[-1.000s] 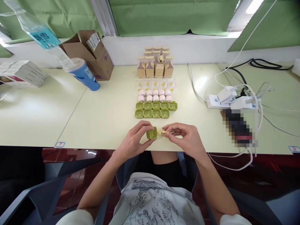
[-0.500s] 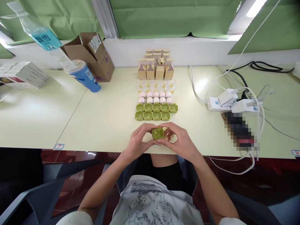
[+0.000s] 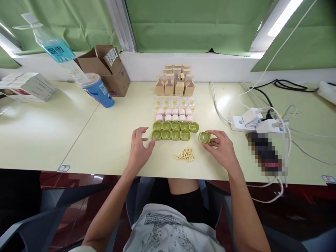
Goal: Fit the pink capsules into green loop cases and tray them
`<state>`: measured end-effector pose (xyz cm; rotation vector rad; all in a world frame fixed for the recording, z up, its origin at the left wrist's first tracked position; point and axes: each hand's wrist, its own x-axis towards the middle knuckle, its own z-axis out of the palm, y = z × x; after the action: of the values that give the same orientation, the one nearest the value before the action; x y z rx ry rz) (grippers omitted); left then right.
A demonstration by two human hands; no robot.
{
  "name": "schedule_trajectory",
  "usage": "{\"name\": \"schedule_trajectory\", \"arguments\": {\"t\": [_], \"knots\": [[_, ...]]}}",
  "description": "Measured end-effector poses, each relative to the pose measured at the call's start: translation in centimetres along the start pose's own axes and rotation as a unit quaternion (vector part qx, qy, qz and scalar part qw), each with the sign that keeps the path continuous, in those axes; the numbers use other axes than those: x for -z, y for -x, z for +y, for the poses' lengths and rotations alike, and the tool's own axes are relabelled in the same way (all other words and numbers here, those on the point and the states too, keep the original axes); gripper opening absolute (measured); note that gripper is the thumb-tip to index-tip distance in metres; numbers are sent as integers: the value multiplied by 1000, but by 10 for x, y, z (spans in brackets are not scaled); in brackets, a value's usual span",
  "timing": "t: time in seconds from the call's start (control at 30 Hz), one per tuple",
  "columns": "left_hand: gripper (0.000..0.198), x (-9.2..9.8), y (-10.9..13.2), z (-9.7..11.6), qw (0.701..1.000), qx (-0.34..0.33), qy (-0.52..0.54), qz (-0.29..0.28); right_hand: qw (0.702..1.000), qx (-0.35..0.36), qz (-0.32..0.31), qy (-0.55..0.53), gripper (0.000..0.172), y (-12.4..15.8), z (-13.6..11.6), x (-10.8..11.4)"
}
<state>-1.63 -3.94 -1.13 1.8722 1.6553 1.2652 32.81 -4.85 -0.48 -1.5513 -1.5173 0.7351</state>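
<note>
My right hand [image 3: 222,148] grips a small green cup [image 3: 204,137] by its side, resting it on the table to the right of two rows of matching green cups [image 3: 174,130]. My left hand [image 3: 139,147] hovers open just left of those rows, fingers spread, holding nothing. Between my hands lies a small pile of yellow rubber bands [image 3: 185,155]. Behind the green cups stand pink caps [image 3: 173,114], clear containers [image 3: 174,102] and tan cardboard boxes [image 3: 175,79].
A blue cup [image 3: 97,89] with a tilted water bottle [image 3: 56,51] stands at left beside an open cardboard box [image 3: 107,68]. White boxes [image 3: 26,86] lie far left. A power strip with chargers and cables [image 3: 258,120] occupies the right side of the table [image 3: 78,140].
My hands have parted from the middle. The right hand carried the green cup to the right of the rows, the left hand let go and opened. The rubber bands now lie on the table.
</note>
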Motion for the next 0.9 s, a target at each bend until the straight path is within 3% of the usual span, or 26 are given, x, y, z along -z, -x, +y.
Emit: {"name": "schedule_trajectory", "arguments": {"t": [0.13, 0.5, 0.9], "knots": [[56, 3, -8, -18, 992, 97, 44, -61, 994, 42, -16, 100, 54, -7, 9, -9], [60, -3, -5, -21, 987, 71, 87, -113, 996, 39, -31, 69, 58, -5, 6, -24], [65, -4, -5, -17, 989, 83, 54, -113, 993, 52, -26, 106, 70, -8, 9, -24]]}}
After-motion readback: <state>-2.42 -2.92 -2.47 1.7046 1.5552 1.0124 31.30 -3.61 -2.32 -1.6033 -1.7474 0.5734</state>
